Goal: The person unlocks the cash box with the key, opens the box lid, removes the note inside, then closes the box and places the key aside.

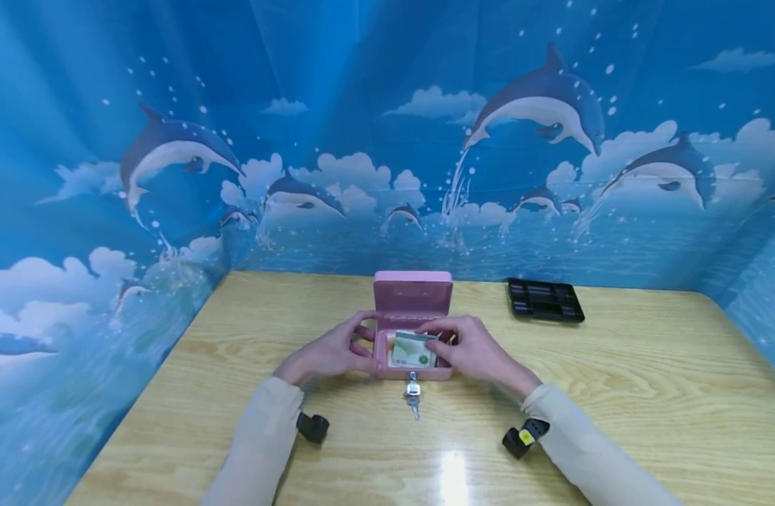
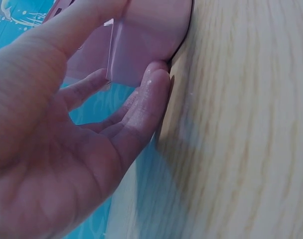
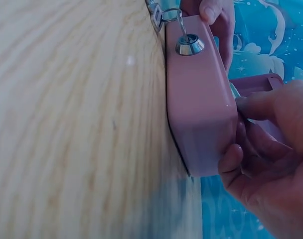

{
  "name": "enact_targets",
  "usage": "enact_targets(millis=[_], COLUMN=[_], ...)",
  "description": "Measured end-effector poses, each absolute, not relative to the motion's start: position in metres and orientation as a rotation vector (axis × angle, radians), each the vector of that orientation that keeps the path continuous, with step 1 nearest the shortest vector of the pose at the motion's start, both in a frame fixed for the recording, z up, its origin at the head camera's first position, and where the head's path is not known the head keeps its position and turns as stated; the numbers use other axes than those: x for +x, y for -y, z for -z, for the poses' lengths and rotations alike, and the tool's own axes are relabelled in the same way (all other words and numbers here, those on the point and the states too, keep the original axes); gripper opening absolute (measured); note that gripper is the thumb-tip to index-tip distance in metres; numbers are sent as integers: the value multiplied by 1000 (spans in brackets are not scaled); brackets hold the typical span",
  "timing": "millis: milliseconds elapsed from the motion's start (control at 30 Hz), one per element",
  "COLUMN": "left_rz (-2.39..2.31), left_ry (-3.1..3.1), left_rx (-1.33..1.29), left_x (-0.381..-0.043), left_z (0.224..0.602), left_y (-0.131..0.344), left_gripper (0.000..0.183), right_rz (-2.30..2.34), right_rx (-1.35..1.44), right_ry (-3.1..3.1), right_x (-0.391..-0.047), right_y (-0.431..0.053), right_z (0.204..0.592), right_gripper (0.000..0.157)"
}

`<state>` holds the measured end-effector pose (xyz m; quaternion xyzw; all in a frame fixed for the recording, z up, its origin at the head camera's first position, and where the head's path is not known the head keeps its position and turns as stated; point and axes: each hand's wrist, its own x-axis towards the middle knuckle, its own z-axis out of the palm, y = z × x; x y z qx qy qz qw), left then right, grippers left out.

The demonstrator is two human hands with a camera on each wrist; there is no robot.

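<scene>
A pink metal cash box point(image 1: 433, 374) stands on the table with its lid point(image 1: 412, 294) raised at the back. My left hand point(image 1: 330, 351) grips its left side, thumb near the front corner and fingers along the side wall point(image 2: 141, 45). Inside lie green-and-white banknotes point(image 1: 412, 350). My right hand point(image 1: 478, 355) reaches over the right rim and pinches the banknotes' right part. In the right wrist view, its lower fingers stay close against the box's outer side. A key sits in the lock point(image 3: 190, 46), and more keys point(image 1: 414, 400) hang from its ring.
A black compartment tray point(image 1: 545, 301) lies at the back right of the wood-grain table point(image 1: 646, 393). Behind the table and along both sides hangs a blue curtain point(image 1: 362, 84) with dolphins. Each wrist wears a small black camera point(image 1: 313, 427).
</scene>
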<state>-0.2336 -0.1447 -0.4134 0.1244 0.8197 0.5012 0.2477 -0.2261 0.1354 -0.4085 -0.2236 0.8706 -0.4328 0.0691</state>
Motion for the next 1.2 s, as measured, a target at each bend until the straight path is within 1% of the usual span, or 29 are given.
enact_targets(millis=[233,433,733,967,1200], left_rz=[-1363,-1345,-1334,-1342,-1323], left_ry=[-2247,-2250,-2252,-2249,-2261], left_rx=[328,347,380,354,351], left_x=[-233,-231,-231,-231,-230], left_z=[412,410,411,410,408], left_y=[144,143,145,145,145], left_gripper=[95,96,94,95,96], right_rz=[1363,1380,1417,1451,1448], right_rx=[-497,-444,-510,-470,-511], right_ry=[-2660,-2670,-2653,-2629,-2636], right_x=[-226,-226,-225,-223,-220], right_y=[-136,-140,-151,-163,-173], right_z=[407,404,399,395,391], right_gripper=[27,27,24,23,22])
